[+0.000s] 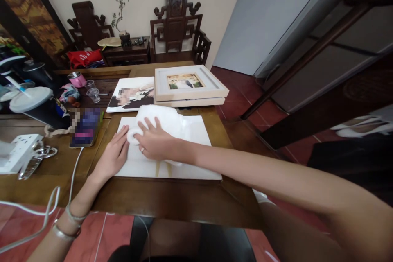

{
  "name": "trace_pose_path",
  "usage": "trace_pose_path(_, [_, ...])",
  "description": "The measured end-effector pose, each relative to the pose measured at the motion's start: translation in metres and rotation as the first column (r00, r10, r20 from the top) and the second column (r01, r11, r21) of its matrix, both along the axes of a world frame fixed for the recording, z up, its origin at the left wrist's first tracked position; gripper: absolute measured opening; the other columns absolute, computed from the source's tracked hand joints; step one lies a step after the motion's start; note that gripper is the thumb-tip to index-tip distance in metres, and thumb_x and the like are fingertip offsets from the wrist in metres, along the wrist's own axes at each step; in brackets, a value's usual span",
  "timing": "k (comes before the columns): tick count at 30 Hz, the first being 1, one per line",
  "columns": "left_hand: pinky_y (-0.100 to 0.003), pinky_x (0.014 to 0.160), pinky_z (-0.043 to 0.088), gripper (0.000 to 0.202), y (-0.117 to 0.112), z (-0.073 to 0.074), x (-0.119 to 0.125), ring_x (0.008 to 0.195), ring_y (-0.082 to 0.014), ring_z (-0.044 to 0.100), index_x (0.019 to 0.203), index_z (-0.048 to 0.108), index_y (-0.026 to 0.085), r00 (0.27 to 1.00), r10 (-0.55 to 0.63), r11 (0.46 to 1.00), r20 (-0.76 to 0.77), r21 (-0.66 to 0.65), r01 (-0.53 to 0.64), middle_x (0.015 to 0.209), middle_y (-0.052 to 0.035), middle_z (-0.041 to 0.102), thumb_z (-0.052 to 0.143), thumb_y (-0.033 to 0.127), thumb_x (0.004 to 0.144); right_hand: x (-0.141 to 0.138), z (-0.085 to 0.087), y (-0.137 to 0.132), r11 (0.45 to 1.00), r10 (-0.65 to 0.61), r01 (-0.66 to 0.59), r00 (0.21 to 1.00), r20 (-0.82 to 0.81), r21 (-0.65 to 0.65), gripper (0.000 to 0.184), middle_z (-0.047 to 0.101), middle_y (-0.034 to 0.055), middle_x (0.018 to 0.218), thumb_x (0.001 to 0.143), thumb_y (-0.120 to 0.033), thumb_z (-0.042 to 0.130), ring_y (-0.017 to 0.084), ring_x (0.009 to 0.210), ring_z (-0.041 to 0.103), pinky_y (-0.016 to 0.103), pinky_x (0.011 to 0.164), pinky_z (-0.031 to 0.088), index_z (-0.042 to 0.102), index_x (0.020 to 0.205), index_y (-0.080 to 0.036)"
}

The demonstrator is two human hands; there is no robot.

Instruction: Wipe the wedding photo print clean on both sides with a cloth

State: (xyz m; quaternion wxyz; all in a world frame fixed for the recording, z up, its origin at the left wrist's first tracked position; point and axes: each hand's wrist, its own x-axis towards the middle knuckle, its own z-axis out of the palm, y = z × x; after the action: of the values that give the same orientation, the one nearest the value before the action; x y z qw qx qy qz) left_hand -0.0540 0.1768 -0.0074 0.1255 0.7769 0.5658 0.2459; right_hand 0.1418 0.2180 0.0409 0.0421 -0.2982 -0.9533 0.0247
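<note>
My right hand [156, 141] presses on a folded white towel [161, 114], its fingers spread over the top and a rolled edge of the towel bunched by the thumb. Beneath the towel lies a flat white panel [199, 163] on the wooden table. Two tan strips show on the panel just below my right hand. My left hand [115, 153] rests along the panel's left edge, fingers stretched out and fingertips close to the towel's rolled edge. Nothing is held in my left hand.
Behind the panel lie a photo print [132, 94] and stacked pale picture frames [190, 84]. To the left are a phone [86, 127] on a cable, a lidded black cup [39, 106], a power strip [20, 151], a clear hair claw [37, 157] and a pink cup [76, 79].
</note>
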Motion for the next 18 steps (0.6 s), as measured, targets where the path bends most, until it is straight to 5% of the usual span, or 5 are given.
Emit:
trace_pose_path(5, [-0.050, 0.118, 0.026, 0.053, 0.000, 0.001, -0.003, 0.143, -0.0279, 0.033, 0.141, 0.047, 0.011, 0.999, -0.029, 0.999, 0.027, -0.018, 0.030, 0.151, -0.0151, 0.042, 0.037, 0.033, 0.094, 0.000, -0.021, -0.027, 0.980, 0.160, -0.153, 0.986, -0.048, 0.124, 0.037, 0.038, 0.0264, 0.149, 0.092, -0.027, 0.049, 0.047, 0.136, 0.034, 0.071, 0.105, 0.022, 0.062, 0.124, -0.015])
trace_pose_path(11, [-0.050, 0.118, 0.025, 0.051, 0.001, -0.001, -0.005, 0.143, -0.0264, 0.033, 0.140, 0.049, 0.014, 0.998, -0.011, 1.000, 0.058, -0.022, 0.013, 0.151, -0.0145, 0.042, 0.037, 0.036, 0.096, 0.029, 0.014, -0.077, 0.926, 0.346, -0.364, 0.924, -0.161, -0.098, 0.029, 0.054, 0.0269, 0.134, 0.088, -0.027, 0.052, 0.041, 0.129, 0.046, 0.063, 0.102, 0.034, 0.066, 0.109, -0.012])
trace_pose_path(15, [-0.049, 0.119, 0.024, 0.050, 0.000, 0.000, -0.002, 0.143, -0.0264, 0.034, 0.137, 0.052, 0.013, 0.997, -0.003, 1.000, 0.071, -0.018, 0.004, 0.150, -0.0148, 0.044, 0.037, 0.038, 0.096, 0.035, 0.037, -0.056, 0.878, 0.281, -0.317, 0.948, -0.150, -0.359, 0.026, 0.071, 0.0159, 0.094, 0.093, -0.022, 0.042, 0.028, 0.094, 0.066, 0.047, 0.090, 0.049, 0.062, 0.105, -0.012])
trace_pose_path(18, [-0.047, 0.119, 0.026, 0.053, -0.003, 0.005, 0.000, 0.140, -0.0265, 0.039, 0.142, 0.046, 0.015, 0.994, 0.027, 1.000, 0.107, -0.009, -0.026, 0.150, -0.0129, 0.045, 0.037, 0.041, 0.097, 0.024, 0.033, -0.023, 0.939, 0.147, -0.162, 0.987, -0.071, -0.303, 0.031, 0.068, 0.0193, 0.102, 0.095, -0.021, 0.037, 0.030, 0.101, 0.063, 0.050, 0.093, 0.046, 0.060, 0.112, -0.009])
